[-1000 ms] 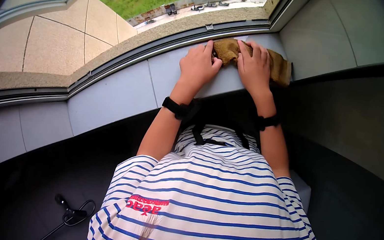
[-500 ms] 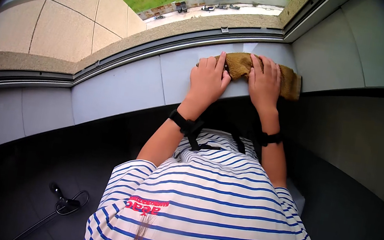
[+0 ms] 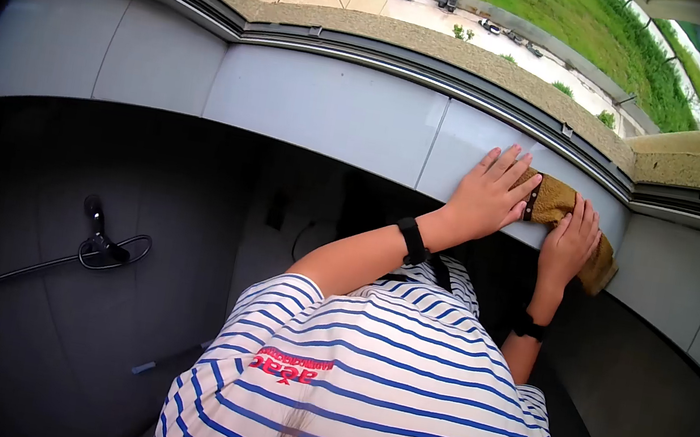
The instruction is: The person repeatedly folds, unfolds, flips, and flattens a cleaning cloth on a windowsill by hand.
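A folded brown towel (image 3: 555, 200) lies on the light grey tiled window sill (image 3: 321, 106), near its right corner. A dark strip with small light dots runs across its left end. Over that end lies my left hand (image 3: 490, 199), palm down with fingers stretched and spread, partly on the tile and touching the towel's edge. My right hand (image 3: 570, 244) presses on the towel's right part, its fingers together over the cloth and the thumb against a bunched fold. The towel's right end hangs toward the sill's front edge.
A dark metal window track (image 3: 409, 65) runs along the back of the sill, with a rough stone ledge beyond it. Outside are grass and parked scooters far below. At lower left, a black handheld fitting with a looped cable (image 3: 106, 247) shows against the dark surface.
The view has turned, so the sill slants the other way. My left hand has spread its fingers and shifted to the towel's left edge. My right hand stays on the towel.
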A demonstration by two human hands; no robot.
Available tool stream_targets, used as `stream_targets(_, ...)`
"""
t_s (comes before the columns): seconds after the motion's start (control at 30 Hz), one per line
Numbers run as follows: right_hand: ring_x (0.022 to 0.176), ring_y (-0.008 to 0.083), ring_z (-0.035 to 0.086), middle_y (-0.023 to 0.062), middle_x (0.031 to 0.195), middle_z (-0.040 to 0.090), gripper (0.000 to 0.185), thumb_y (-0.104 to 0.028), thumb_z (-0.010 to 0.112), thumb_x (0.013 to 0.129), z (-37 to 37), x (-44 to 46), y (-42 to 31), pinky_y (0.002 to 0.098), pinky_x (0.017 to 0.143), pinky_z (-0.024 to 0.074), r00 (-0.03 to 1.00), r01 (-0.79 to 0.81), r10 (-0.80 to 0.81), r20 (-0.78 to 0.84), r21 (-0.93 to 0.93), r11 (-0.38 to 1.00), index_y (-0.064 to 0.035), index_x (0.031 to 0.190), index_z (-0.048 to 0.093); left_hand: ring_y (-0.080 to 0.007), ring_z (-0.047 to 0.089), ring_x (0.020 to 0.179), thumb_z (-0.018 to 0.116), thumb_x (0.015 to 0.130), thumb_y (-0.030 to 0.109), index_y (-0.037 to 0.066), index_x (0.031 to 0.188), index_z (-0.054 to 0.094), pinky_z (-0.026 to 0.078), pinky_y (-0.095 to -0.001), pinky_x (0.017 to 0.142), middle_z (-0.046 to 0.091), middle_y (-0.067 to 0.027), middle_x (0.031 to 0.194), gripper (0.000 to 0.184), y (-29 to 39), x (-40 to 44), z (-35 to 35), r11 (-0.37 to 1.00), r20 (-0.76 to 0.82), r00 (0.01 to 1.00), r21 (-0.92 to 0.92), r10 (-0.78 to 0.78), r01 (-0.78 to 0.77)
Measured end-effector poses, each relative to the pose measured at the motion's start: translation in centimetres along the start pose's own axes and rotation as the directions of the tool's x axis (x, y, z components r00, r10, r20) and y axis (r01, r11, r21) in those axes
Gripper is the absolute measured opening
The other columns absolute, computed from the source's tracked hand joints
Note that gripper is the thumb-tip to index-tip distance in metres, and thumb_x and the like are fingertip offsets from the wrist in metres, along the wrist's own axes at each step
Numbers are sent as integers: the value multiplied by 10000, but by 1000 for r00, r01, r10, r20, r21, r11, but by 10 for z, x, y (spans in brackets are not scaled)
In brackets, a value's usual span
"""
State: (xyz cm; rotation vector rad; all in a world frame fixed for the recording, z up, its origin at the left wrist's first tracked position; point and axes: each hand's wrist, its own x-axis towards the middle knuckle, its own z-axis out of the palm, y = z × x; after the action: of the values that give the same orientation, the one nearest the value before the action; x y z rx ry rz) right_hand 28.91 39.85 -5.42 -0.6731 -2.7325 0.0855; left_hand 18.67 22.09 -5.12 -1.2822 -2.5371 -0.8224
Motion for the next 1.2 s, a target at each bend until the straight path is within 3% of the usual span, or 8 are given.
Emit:
stream_targets(0.37, 1397, 402, 370, 131, 1467, 496, 395, -170, 456, 1010, 2, -4, -86, 563, 1165, 216, 996, -69, 65, 63, 64, 996, -122, 1394, 537, -313, 397, 1389, 621, 908, 340, 159, 1362, 575, 280, -506, 1158, 481, -121, 1458, 491, -71, -27, -50, 998, 16, 998, -3, 61, -61)
stream_targets(0.83, 1382, 454, 345, 92, 1460, 510, 408, -280, 500, 1006, 19, 5, -288, 643, 1145, 174, 984, 166, -173, 48, 119, 979, -57, 1337, 587, -321, 390, 1390, 598, 926, 310, 190, 1391, 562, 329, -479, 1139, 478, -91, 1471, 482, -218, -92, -173, 997, 116, 993, 76, -27, 18)
stream_targets(0.97, 1357, 439, 369, 78, 1338, 576, 351, -321, 578, 971, 18, 7, -334, 652, 1141, 173, 978, 188, -199, 54, 163, 969, -161, 1275, 651, -324, 380, 1392, 578, 943, 314, 186, 1406, 548, 316, -494, 1140, 471, -97, 1476, 482, -241, -108, -197, 992, 175, 983, 116, -59, 39)
stream_targets(1.0, 1273, 363, 464, 55, 1204, 609, 260, -235, 630, 932, 18, 10, -346, 627, 1124, 232, 982, 187, -187, -15, 184, 965, -183, 1177, 696, -324, 382, 1390, 582, 940, 303, 185, 1405, 549, 313, -498, 1139, 476, -100, 1470, 480, -243, -110, -200, 994, 180, 981, 94, -70, 54)
stream_targets(1.03, 1273, 363, 464, 55, 1204, 609, 260, -235, 630, 932, 21, 12, -350, 627, 1124, 232, 985, 172, -172, -11, 178, 969, -183, 1177, 696, -323, 384, 1388, 586, 938, 291, 184, 1404, 551, 311, -502, 1138, 482, -103, 1463, 479, -246, -112, -202, 995, 186, 979, 70, -82, 70)
stream_targets(1.1, 1154, 288, 539, 38, 1110, 623, 231, -123, 651, 873, 28, 18, -356, 567, 1078, 315, 974, 223, -222, -42, 342, 913, -157, 1093, 713, -322, 398, 1371, 596, 930, 272, 176, 1393, 562, 317, -503, 1127, 495, -105, 1449, 473, -245, -111, -204, 997, 174, 983, 66, -59, 48)
stream_targets(1.13, 1043, 245, 582, 17, 1032, 639, 222, -69, 658, 820, 29, 22, -358, 476, 981, 405, 966, 258, -231, -119, 347, 902, -141, 1020, 722, -321, 412, 1354, 605, 923, 252, 169, 1381, 573, 323, -503, 1116, 509, -107, 1435, 467, -245, -108, -203, 997, 148, 988, 74, -48, 38)
stream_targets(1.2, 1022, 246, 587, 14, 1010, 645, 213, -76, 662, 810, 30, 27, -360, 447, 934, 427, 966, 254, -224, -125, 332, 909, -138, 1003, 728, -312, 440, 1309, 617, 906, 233, 157, 1362, 589, 342, -486, 1083, 523, -98, 1420, 463, -247, -104, -201, 997, 128, 991, 70, -27, 18)
